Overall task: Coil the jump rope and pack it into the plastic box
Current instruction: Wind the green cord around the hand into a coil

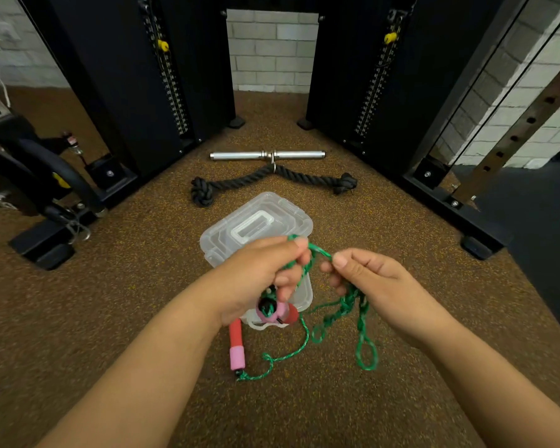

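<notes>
The green jump rope hangs in twisted loops between my hands, above the brown floor. My left hand grips the rope together with one pink-and-red handle, whose end points at the camera. My right hand pinches the rope near its top, and loops dangle below it. The other handle, red with a pink end, lies on the floor below my left hand, the rope trailing from it. The clear plastic box stands on the floor just beyond my hands, its lid on.
A black knotted rope attachment and a chrome bar lie on the floor behind the box. Black cable-machine towers stand to the left and right, their base feet reaching forward. A brick wall closes the back.
</notes>
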Demonstrator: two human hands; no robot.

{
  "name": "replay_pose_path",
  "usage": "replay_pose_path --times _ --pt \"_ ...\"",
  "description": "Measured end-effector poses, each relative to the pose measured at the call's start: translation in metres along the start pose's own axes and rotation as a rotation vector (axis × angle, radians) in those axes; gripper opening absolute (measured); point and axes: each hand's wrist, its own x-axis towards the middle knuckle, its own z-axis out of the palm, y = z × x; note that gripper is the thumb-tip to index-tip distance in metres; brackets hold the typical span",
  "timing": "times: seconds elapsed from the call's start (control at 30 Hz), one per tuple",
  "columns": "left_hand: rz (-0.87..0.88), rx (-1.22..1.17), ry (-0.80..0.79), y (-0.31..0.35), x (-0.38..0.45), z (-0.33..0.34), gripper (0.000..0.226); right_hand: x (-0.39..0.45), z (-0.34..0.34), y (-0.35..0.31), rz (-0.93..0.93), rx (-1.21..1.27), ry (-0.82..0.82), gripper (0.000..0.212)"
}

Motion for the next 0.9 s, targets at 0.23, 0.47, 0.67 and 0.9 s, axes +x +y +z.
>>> replay_pose_path --times 0.23,0.47,0.67,0.9 --pt "0.096 -0.3 0.199 0.006 0.004 -0.015 0.033 -0.003 0.001 0.002 0.002 -0.127 -0.127 0.024" --pt "0.118 -0.35 0.374 0.006 0.003 -0.028 0.031 -0.002 -0.011 0.005 -0.055 -0.251 -0.059 0.018" --pt "0.121 -0.263 0.363 0.006 0.003 -0.024 0.032 0.002 -0.005 0.024 -0.001 -0.676 0.103 0.026" --pt "0.075 0.006 0.197 0.0 0.005 -0.004 0.031 0.005 0.008 0.014 0.058 -0.43 0.148 0.088"
